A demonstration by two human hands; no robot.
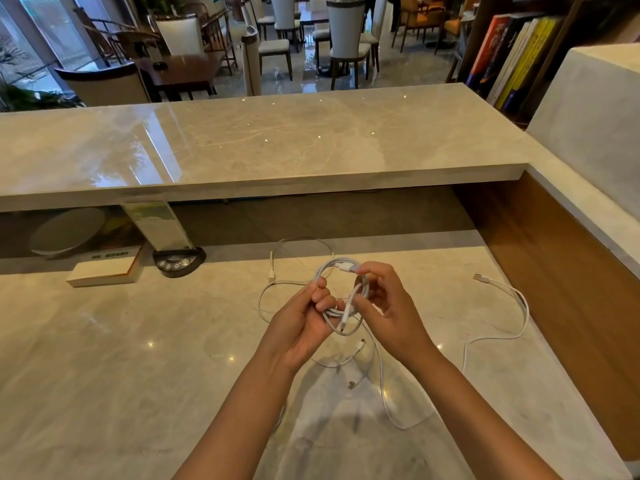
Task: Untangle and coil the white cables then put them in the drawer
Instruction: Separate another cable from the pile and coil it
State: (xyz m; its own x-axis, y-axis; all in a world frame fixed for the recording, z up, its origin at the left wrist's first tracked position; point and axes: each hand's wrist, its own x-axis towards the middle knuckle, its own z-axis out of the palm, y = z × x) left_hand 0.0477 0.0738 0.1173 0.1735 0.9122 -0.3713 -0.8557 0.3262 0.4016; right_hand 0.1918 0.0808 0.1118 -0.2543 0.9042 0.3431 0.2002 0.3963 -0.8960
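Head view: 2 bare hands meet at centre frame above a pale, glossy marble-look lower desk top [138, 341]. Left hand [299, 322] grips the lower-left side of a small coil of white cable [337, 271], fingers curled round the bundled loops. Right hand [388, 306] pinches a white connector end at the top of the coil between thumb and fingertips; other fingers curl behind the loops. 1 short plug end hangs inside the ring. Coil is held in the air, just above the desk. Loose thin white cable [273, 271] lies on the desk behind and left of the hands, partly looped. Another loose white cable with a USB plug [502, 306] snakes along the right side of the desk, near the wood side panel [571, 271]. More white strands and 2 small plugs lie below the hands, between the forearms. Raised marble counter [277, 140] spans the upper frame. Left of centre: white book [104, 271] and black button device [178, 263].
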